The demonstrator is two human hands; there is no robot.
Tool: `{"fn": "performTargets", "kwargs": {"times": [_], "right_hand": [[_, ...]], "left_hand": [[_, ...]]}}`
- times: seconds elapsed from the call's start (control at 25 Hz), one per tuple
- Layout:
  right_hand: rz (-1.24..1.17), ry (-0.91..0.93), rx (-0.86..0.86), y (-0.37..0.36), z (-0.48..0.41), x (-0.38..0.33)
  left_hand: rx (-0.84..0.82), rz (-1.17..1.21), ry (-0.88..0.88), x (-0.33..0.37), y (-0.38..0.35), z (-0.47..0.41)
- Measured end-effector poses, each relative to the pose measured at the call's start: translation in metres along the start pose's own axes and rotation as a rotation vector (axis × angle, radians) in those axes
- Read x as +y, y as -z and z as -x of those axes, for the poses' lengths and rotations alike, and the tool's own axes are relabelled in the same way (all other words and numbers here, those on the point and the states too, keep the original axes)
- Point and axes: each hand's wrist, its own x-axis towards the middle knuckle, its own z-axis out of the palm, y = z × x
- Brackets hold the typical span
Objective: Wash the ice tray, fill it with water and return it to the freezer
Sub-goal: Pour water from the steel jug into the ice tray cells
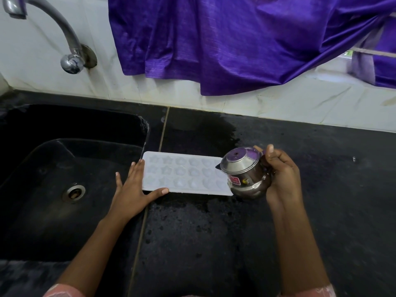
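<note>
Head view: ice tray point(184, 174) lengthwise left-right.

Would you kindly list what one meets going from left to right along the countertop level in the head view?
Sink drain → left hand steadying the tray's end → white ice tray → steel pot tilted over the tray's right end → right hand gripping the pot.

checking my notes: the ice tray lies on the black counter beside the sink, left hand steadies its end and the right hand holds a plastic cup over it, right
Not quite: the head view shows the right hand holding a small steel jug, not a plastic cup. The rest stands: the ice tray lies on the black counter beside the sink, and the left hand steadies its end.
</note>
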Motion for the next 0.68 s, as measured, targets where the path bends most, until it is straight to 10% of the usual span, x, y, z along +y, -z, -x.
{"fn": "performTargets", "kwargs": {"times": [0.68], "right_hand": [[0.105, -0.024, -0.103, -0.022, 0.003, 0.009]], "left_hand": [[-0.005, -0.004, 0.004, 0.000, 0.001, 0.000]]}}
